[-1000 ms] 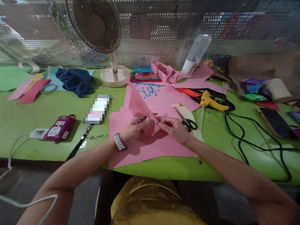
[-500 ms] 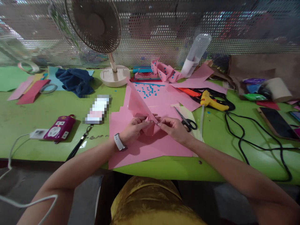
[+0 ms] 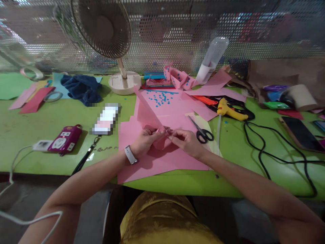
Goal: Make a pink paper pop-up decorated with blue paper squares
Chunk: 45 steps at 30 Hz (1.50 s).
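Note:
A folded piece of pink paper (image 3: 147,113) is held up in front of me, its pointed end slanting toward the upper left. My left hand (image 3: 146,142) is closed on its lower part, thumb on top. The fingertips of my right hand (image 3: 186,140) pinch the same paper at its right edge, close to the left thumb. The exact fold between the fingers is partly hidden. Beneath both hands lie flat pink sheets (image 3: 142,171) on the green table. Beside my right hand rest black-handled scissors (image 3: 204,135) on pale yellow paper.
A yellow glue gun (image 3: 230,110) with a black cord lies to the right. Small blue paper bits (image 3: 161,99) dot a pink sheet behind the hands. A fan (image 3: 124,83), a phone (image 3: 106,118) and a purple power adapter (image 3: 64,139) stand or lie on the left.
The paper's pointed end has swung slightly left and down. My right hand has shifted a little to the left and lower, still pinching the paper.

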Motion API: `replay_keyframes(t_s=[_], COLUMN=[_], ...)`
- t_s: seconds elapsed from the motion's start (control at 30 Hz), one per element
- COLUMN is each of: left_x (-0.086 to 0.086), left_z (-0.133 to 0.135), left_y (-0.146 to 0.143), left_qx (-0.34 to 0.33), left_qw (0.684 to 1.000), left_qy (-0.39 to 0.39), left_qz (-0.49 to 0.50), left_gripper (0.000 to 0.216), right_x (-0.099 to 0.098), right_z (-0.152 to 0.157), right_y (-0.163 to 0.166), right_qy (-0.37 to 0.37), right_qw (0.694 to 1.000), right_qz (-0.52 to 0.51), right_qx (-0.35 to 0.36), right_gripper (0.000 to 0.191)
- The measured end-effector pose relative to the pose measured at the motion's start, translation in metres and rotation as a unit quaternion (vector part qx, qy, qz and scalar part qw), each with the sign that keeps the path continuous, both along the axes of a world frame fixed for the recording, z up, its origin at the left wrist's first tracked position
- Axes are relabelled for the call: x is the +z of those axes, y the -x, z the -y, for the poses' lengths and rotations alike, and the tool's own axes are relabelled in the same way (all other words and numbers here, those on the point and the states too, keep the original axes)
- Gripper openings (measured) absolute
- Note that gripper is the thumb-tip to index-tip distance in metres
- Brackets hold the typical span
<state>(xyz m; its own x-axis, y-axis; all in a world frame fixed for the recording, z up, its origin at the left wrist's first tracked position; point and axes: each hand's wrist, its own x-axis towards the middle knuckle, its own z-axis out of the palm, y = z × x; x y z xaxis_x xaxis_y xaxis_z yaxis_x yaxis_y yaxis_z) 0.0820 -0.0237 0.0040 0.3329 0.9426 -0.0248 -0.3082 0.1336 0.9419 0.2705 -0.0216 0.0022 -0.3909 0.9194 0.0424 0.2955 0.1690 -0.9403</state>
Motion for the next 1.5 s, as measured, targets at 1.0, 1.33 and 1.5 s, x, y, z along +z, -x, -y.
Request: replay_keyframes(t_s=[1.0,1.33,1.5], left_x=[0.0017,0.0016,0.0033], left_z=[0.0014,0.0,-0.0039], left_y=[0.0023,0.0029,0.0038], left_qx=[0.015,0.024,0.053], left_qw=[0.996,0.997,0.998], left_qy=[-0.009,-0.007,0.019], left_qz=[-0.087,-0.077,-0.023], left_gripper=[0.031,0.03,0.032], right_x=[0.0015,0.0012,0.0028], right_z=[0.0021,0.0003,-0.002], right_y=[0.0001,0.0003,-0.0007], right_qy=[0.0,-0.009,0.008], right_qw=[1.0,0.998,0.992], right_qz=[-0.007,-0.052,-0.108], right_qx=[0.028,0.044,0.064], right_gripper=[0.026,0.023,0.017])
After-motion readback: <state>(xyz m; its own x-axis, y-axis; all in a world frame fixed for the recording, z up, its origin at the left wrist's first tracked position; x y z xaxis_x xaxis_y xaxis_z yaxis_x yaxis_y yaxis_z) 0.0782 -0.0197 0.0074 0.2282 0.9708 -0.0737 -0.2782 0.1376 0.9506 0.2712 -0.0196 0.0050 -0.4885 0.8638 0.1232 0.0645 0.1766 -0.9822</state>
